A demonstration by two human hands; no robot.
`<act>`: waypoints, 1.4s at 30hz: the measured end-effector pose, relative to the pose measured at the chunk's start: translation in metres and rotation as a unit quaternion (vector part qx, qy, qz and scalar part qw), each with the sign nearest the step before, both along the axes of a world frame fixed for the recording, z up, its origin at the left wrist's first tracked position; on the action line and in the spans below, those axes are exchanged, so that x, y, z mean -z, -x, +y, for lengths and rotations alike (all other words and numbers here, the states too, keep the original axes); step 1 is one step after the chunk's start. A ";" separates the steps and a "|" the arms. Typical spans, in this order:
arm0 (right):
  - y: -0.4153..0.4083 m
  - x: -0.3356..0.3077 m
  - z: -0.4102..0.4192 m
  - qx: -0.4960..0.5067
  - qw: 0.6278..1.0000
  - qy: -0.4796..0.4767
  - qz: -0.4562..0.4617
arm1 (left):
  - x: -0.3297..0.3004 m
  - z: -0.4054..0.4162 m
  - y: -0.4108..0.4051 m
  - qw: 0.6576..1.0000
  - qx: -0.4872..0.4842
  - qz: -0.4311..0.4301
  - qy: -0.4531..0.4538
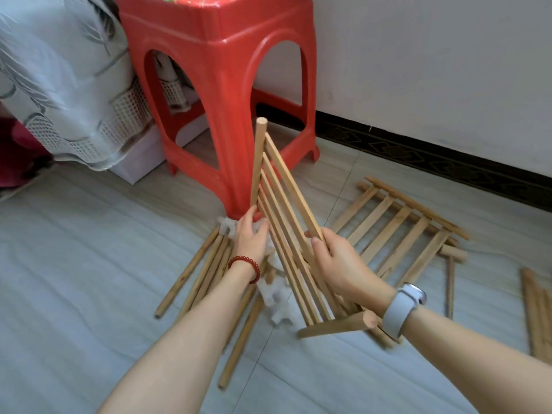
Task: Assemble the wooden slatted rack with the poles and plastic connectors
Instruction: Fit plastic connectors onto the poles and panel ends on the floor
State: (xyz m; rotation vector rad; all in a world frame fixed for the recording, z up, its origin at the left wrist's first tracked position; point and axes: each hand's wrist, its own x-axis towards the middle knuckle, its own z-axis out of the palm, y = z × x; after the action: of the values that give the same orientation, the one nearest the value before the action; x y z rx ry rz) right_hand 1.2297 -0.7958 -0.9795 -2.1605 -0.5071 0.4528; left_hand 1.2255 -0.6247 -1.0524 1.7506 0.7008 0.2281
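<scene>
Centre frame: slatted panel (pixel 286 216) held tilted on edge above floor. Left hand (pixel 252 234) grips its far rail low; right hand (pixel 337 261) pinches outer slat, fingers curled round it.

Judged step: readying panel for connectors (pixel 276 303). Best keep both rail ends free, support panel by rails not thin slats.

Count: two panels seen, second panel (pixel 400 225) flat at right. Loose poles (pixel 206 273) lower centre, about six; more poles (pixel 537 312) at right edge. Connectors partly hidden, several.

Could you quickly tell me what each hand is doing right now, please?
Left hand: grips the far pole of the slatted panel.
Right hand: holds the panel's slats, fingers curled round them.
</scene>
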 end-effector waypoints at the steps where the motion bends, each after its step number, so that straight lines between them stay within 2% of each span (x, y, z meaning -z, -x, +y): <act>1: -0.001 -0.001 -0.002 0.017 0.999 -0.023 0.013 | 0.002 -0.004 0.004 1.000 0.019 0.009 -0.017; 5: -0.002 -0.002 -0.031 0.110 0.972 -0.145 0.146 | 0.017 -0.024 0.027 0.988 0.090 0.073 -0.100; 7: -0.004 -0.002 -0.057 0.141 0.961 -0.172 0.164 | 0.029 -0.035 0.038 0.966 0.161 0.113 -0.166; 10: -0.006 0.004 -0.097 0.174 0.953 -0.186 0.166 | 0.049 -0.055 0.052 0.910 0.259 0.172 -0.275; 13: -0.006 0.017 -0.135 0.218 0.935 -0.204 0.191 | 0.072 -0.074 0.064 0.862 0.316 0.239 -0.315; 15: -0.005 0.029 -0.158 0.243 0.920 -0.214 0.222 | 0.088 -0.083 0.071 0.801 0.384 0.273 -0.369; 17: -0.004 0.047 -0.182 0.258 0.912 -0.197 0.251 | 0.106 -0.092 0.074 0.737 0.441 0.283 -0.427; 18: -0.004 0.057 -0.193 0.267 0.912 -0.174 0.260 | 0.111 -0.094 0.073 0.717 0.453 0.281 -0.449; 20: -0.007 0.080 -0.210 0.311 0.899 -0.125 0.280 | 0.117 -0.094 0.067 0.688 0.469 0.272 -0.482; 22: -0.009 0.106 -0.223 0.376 0.869 -0.091 0.309 | 0.121 -0.088 0.062 0.664 0.484 0.261 -0.507; 24: -0.010 0.128 -0.229 0.420 0.845 -0.071 0.323 | 0.123 -0.077 0.061 0.672 0.468 0.262 -0.511; 28: 0.005 0.161 -0.225 0.482 0.821 -0.087 0.292 | 0.125 -0.064 0.061 0.731 0.429 0.268 -0.457; 31: 0.026 0.173 -0.218 0.536 0.770 -0.146 0.315 | 0.125 -0.058 0.064 0.716 0.473 0.266 -0.438; 33: 0.033 0.171 -0.217 0.572 0.735 -0.177 0.318 | 0.123 -0.052 0.066 0.724 0.473 0.261 -0.429; 36: 0.038 0.164 -0.218 0.589 0.737 -0.170 0.285 | 0.118 -0.051 0.066 0.755 0.424 0.256 -0.430; 40: 0.044 0.160 -0.219 0.595 0.733 -0.167 0.284 | 0.113 -0.062 0.062 0.776 0.388 0.231 -0.441; 42: 0.046 0.160 -0.216 0.601 0.722 -0.169 0.297 | 0.105 -0.072 0.060 0.830 0.334 0.202 -0.399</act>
State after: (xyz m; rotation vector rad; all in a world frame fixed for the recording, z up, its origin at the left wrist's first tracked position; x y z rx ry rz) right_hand 1.1836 -1.0122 -1.1400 -1.4252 1.0766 0.2245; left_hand 1.1651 -0.6966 -1.1571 2.7890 0.2213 -0.4150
